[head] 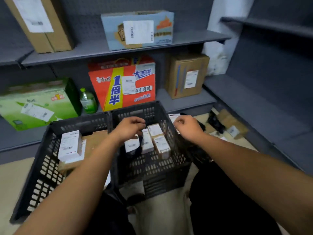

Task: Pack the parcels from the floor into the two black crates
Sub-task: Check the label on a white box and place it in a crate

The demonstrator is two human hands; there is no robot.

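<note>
On the beige floor (10, 180) below grey shelving (186, 40), parcels (160, 143) stood inside the right crate (152, 167). My left grip (130, 127) curled above them, and I couldn't tell if it held anything. My right grip (187, 124) pinched a labelled parcel (173, 118) beside its rim.

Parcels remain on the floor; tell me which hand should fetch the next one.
Probably the right hand: it sits at the rim of the right crate, nearest the brown parcel on the floor. The left hand hovers over that crate, farther away.
</note>
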